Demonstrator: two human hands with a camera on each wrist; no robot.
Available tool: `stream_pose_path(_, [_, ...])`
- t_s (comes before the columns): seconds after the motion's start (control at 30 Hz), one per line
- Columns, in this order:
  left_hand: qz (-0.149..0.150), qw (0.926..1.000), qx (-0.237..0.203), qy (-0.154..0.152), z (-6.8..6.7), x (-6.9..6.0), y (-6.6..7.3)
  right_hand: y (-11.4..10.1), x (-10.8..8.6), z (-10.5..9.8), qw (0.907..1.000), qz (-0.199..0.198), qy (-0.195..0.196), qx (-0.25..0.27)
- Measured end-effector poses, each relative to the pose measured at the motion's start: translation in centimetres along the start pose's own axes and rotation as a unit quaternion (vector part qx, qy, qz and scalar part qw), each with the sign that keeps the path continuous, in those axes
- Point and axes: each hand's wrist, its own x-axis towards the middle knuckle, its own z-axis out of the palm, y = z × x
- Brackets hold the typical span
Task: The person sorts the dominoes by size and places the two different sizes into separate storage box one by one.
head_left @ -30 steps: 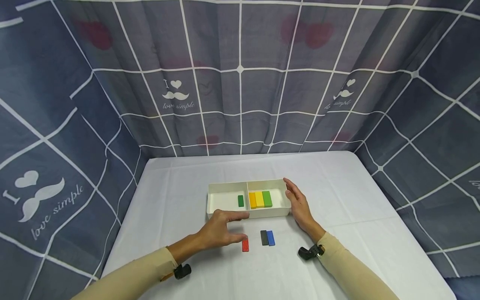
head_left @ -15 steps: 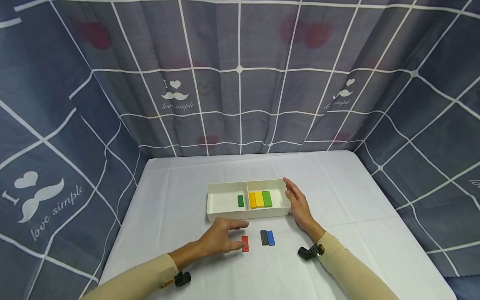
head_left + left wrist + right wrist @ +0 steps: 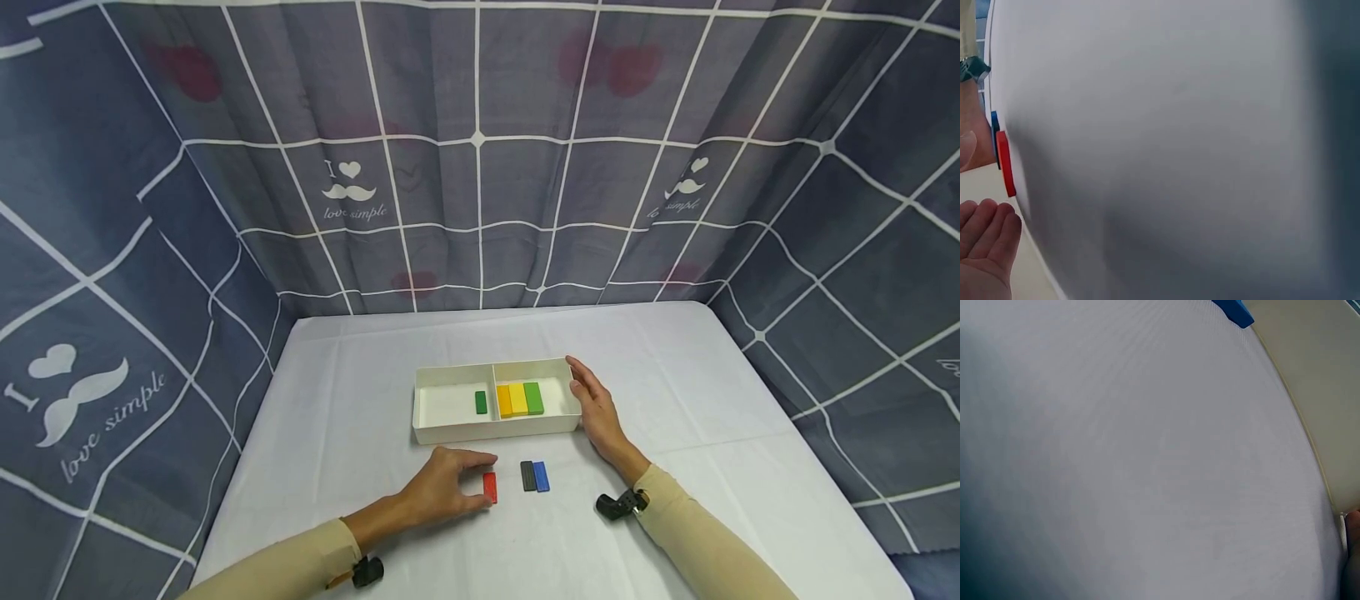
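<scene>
My left hand (image 3: 438,490) is spread around a small red block (image 3: 490,483) on the table, thumb at its near end and fingers beyond its far end. In the left wrist view a gap shows between the fingers (image 3: 997,234) and the red block (image 3: 1005,165). My right hand (image 3: 602,421) rests against the right end of a white two-compartment box (image 3: 457,433), fingers extended along that side. A dark green block (image 3: 481,402) lies in the left compartment. Orange (image 3: 504,401), yellow (image 3: 518,400) and light green (image 3: 533,398) blocks sit side by side in the right one.
Right of the red block, a dark grey block (image 3: 528,476) and a blue block (image 3: 541,477) lie together on the white-covered table (image 3: 360,367). Checked curtains (image 3: 450,192) hang behind the table and along both sides.
My left hand has drawn back from the box's front edge toward me, and its thumb has come down to the red block's near end. The right hand and box have stayed put.
</scene>
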Motion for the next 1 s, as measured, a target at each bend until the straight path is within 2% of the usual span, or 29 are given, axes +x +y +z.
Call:
stream_pose_path(0.13, [0.001, 1.0, 0.008, 0.004, 0.42, -0.31, -0.08, 0.06, -0.02, 0.03, 1.0, 0.002, -0.001, 0.002])
stream_pose_path(0.37, [-0.018, 0.9997, 0.013, -0.002, 0.56, -0.5, 0.39, -0.02, -0.06, 0.07, 1.0, -0.001, -0.001, 0.006])
stream_pose_path(0.57, [-0.016, 0.9997, 0.02, -0.003, 0.74, -0.52, 0.5, -0.02, -0.01, 0.01, 1.0, -0.003, -0.001, 0.002])
stream_pose_path(1.0, [-0.027, 0.9979, 0.06, -0.002, 0.93, -0.35, 0.83, -0.08, -0.06, -0.03, 1.0, -0.004, -0.002, 0.006])
